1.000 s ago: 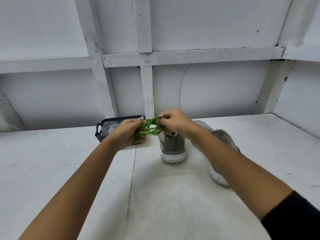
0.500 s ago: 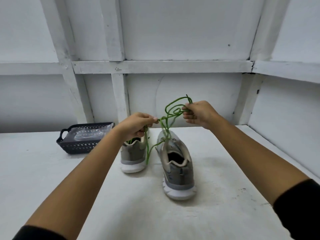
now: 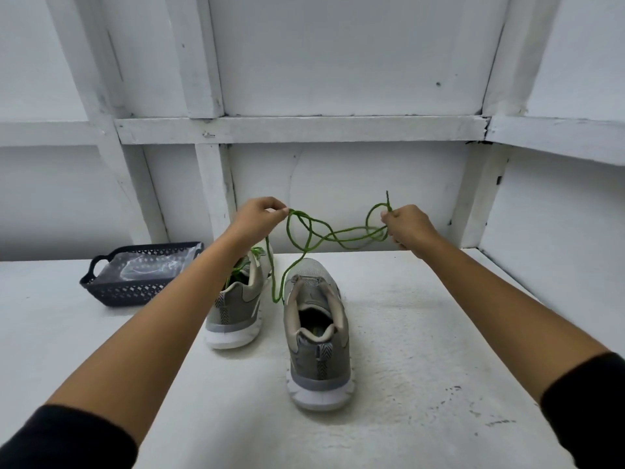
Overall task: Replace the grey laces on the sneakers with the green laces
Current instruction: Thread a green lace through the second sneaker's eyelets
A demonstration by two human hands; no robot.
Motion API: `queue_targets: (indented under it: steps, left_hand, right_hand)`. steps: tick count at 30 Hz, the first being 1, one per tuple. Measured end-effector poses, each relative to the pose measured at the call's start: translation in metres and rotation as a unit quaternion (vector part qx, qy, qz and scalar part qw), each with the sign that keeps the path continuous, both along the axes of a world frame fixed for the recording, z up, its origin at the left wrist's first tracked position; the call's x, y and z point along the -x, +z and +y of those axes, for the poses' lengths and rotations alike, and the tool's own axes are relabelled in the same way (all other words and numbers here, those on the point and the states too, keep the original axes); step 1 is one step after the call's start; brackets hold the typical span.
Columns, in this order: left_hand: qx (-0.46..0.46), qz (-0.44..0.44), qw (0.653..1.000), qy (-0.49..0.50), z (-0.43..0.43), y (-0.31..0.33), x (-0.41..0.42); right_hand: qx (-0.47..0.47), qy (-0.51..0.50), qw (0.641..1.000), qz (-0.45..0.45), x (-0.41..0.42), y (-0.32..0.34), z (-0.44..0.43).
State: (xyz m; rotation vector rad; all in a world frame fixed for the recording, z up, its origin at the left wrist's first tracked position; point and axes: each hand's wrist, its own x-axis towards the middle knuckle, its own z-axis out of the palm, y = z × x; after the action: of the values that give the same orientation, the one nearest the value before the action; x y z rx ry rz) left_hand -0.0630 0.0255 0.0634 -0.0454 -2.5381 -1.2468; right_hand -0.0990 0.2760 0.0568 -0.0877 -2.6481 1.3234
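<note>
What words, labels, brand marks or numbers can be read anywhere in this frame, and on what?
None can be read.
Insole of the nearer sneaker: a faint mark, too blurred to read.
Farther sneaker, green lace, dark basket and the clear bag in it: no text visible.

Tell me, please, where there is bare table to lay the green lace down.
The widest bare stretch of table lies between the nearer sneaker and the right wall. Another lies before the basket, left of the farther sneaker. Between the sneakers it is tight; the green lace dangles there.
</note>
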Motion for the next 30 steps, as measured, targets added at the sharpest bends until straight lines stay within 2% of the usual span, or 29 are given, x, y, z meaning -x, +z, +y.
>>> queue_targets:
  steps: [2, 4, 8, 13, 16, 18, 21, 23, 25, 26, 28, 30]
  left_hand:
    - [0.080, 0.008, 0.997, 0.014, -0.004, -0.001, 0.009]
    - [0.120, 0.013, 0.992, 0.028, -0.008, 0.000, 0.019]
    - [0.138, 0.028, 0.989, 0.050, -0.015, 0.003, 0.035]
    - [0.216, 0.027, 0.976, 0.027, -0.025, 0.000, 0.048]
    - [0.265, 0.027, 0.962, 0.064, -0.025, 0.007, 0.052]
    - [0.264, 0.035, 0.959, 0.098, -0.027, 0.010, 0.056]
    - [0.174, 0.016, 0.975, 0.140, -0.028, 0.013, 0.058]
    - [0.008, -0.017, 0.991, 0.132, -0.027, 0.020, 0.058]
    - [-0.198, -0.042, 0.974, 0.097, -0.025, 0.029, 0.059]
    - [-0.245, -0.028, 0.965, 0.088, -0.026, 0.033, 0.059]
    - [-0.256, 0.020, 0.964, 0.075, -0.027, 0.037, 0.060]
    - [-0.221, 0.066, 0.972, 0.053, -0.025, 0.042, 0.056]
  right_hand:
    - [0.007, -0.003, 1.000, 0.020, 0.004, -0.003, 0.004]
    - [0.041, -0.010, 0.999, 0.034, 0.009, -0.006, 0.009]
    - [0.057, -0.053, 0.996, 0.039, 0.022, -0.014, 0.016]
    - [0.062, -0.083, 0.994, 0.024, 0.036, -0.024, 0.020]
    - [0.009, -0.097, 0.994, 0.053, 0.036, -0.023, 0.020]
    - [0.014, -0.089, 0.994, 0.058, 0.036, -0.025, 0.021]
    - [0.048, -0.065, 0.996, 0.034, 0.039, -0.030, 0.023]
    - [0.050, -0.084, 0.994, 0.049, 0.041, -0.032, 0.024]
    - [0.031, -0.114, 0.989, 0.094, 0.040, -0.033, 0.025]
    - [0.005, -0.130, 0.985, 0.111, 0.039, -0.033, 0.024]
    - [-0.079, -0.137, 0.979, 0.131, 0.035, -0.036, 0.024]
    - [-0.226, -0.104, 0.965, 0.083, 0.032, -0.039, 0.022]
